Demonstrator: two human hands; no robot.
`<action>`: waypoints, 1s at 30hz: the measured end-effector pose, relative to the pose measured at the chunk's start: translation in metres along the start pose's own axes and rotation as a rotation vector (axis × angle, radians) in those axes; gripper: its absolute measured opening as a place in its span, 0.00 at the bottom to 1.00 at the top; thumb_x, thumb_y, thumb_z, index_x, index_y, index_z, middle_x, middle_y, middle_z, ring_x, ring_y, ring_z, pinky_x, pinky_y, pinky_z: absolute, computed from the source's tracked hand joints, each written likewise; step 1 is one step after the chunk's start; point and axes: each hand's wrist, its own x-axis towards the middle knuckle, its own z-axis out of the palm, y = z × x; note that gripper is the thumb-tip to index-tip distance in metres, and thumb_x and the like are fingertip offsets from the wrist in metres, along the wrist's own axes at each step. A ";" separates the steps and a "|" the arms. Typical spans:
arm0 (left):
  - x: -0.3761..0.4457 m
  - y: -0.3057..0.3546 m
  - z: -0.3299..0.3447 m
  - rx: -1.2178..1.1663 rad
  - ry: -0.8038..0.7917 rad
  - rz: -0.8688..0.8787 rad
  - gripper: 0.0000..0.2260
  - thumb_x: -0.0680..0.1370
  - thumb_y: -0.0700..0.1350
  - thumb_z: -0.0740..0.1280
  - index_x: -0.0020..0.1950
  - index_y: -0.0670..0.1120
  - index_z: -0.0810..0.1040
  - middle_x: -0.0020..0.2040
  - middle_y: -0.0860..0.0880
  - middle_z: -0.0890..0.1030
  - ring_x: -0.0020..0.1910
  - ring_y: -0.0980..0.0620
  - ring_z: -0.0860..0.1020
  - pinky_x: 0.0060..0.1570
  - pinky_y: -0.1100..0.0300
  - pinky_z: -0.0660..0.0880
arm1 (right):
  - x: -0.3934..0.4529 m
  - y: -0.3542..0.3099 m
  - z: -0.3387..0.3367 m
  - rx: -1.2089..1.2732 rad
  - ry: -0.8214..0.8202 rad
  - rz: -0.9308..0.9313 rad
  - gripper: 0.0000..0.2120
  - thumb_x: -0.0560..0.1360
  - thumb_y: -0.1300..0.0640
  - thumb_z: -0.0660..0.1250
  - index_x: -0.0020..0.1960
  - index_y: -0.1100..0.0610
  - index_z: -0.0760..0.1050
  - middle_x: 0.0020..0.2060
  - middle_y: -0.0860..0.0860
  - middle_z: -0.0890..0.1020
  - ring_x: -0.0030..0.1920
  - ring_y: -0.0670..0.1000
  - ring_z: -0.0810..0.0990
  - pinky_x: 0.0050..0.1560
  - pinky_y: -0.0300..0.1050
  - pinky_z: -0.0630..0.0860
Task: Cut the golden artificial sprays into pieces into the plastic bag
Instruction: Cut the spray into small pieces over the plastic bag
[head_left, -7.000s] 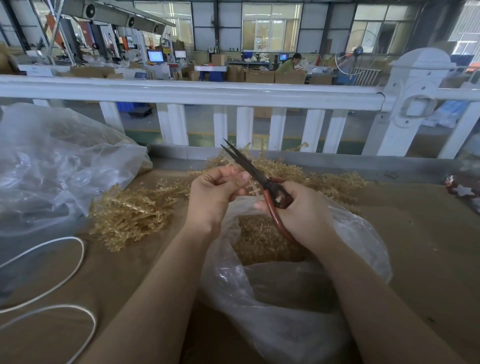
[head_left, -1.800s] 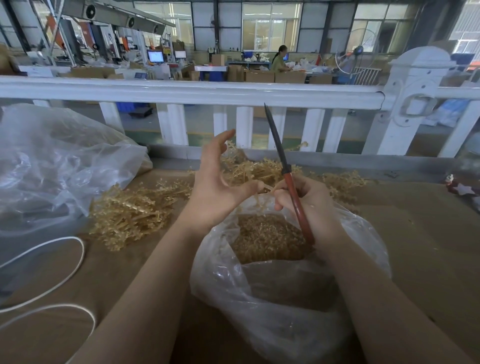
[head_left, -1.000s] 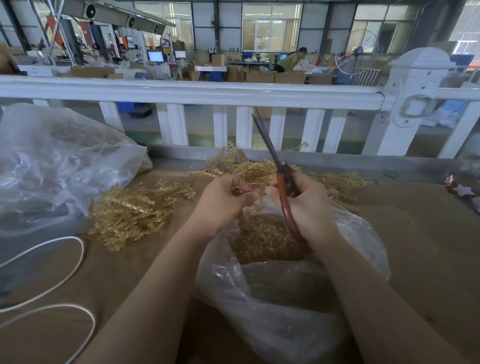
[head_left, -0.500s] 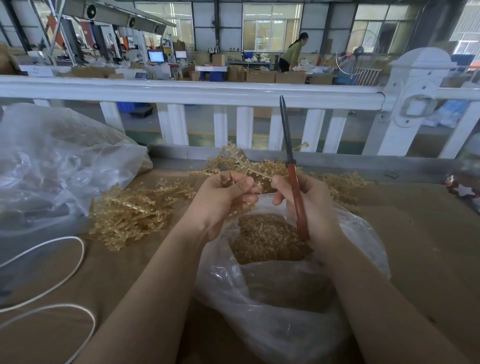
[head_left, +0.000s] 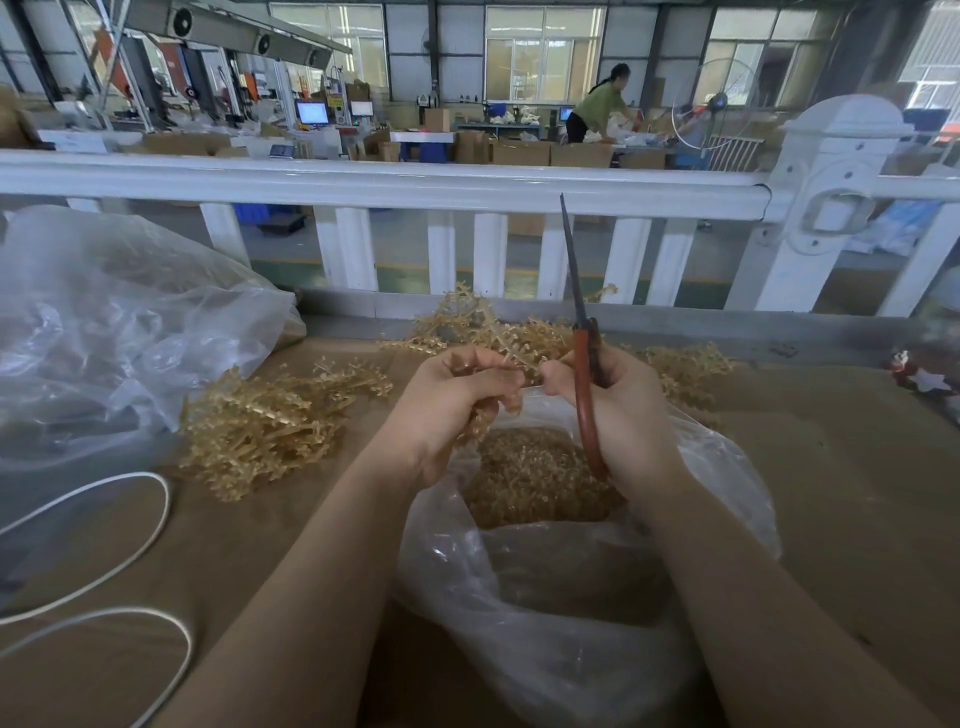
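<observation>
Partly hidden by fingers, one golden spray (head_left: 511, 349) is pinched by left hand (head_left: 451, 410) at centre frame; right hand (head_left: 626, 410) grips scissors (head_left: 582, 338), blades together, above plastic bag (head_left: 571, 597) of uncountable cut pieces (head_left: 535, 478). Second bag (head_left: 119, 322) at left, contents unclear.

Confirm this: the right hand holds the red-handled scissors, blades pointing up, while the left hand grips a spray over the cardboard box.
Wrong on one point. The head view shows the left hand gripping the spray over the plastic bag, not a cardboard box. The right hand does hold the scissors, blades up.
</observation>
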 end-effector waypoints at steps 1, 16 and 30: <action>0.001 -0.001 0.000 0.004 0.000 0.003 0.05 0.74 0.36 0.72 0.42 0.45 0.80 0.31 0.48 0.79 0.26 0.54 0.67 0.25 0.64 0.63 | 0.001 0.001 0.000 -0.007 -0.007 -0.003 0.04 0.74 0.54 0.76 0.45 0.53 0.82 0.38 0.51 0.85 0.41 0.50 0.84 0.50 0.51 0.81; 0.001 0.000 -0.005 0.129 0.058 0.067 0.06 0.72 0.40 0.75 0.47 0.40 0.86 0.26 0.53 0.76 0.23 0.59 0.69 0.24 0.68 0.65 | -0.001 -0.003 0.001 0.073 -0.106 -0.074 0.04 0.75 0.57 0.74 0.44 0.57 0.82 0.36 0.48 0.85 0.41 0.43 0.84 0.43 0.30 0.76; -0.001 0.004 -0.012 0.144 -0.002 0.109 0.12 0.68 0.47 0.74 0.47 0.41 0.84 0.29 0.54 0.79 0.27 0.60 0.72 0.29 0.70 0.69 | 0.000 -0.001 -0.001 -0.137 -0.147 -0.062 0.11 0.71 0.43 0.75 0.43 0.50 0.80 0.35 0.42 0.83 0.35 0.39 0.81 0.38 0.33 0.73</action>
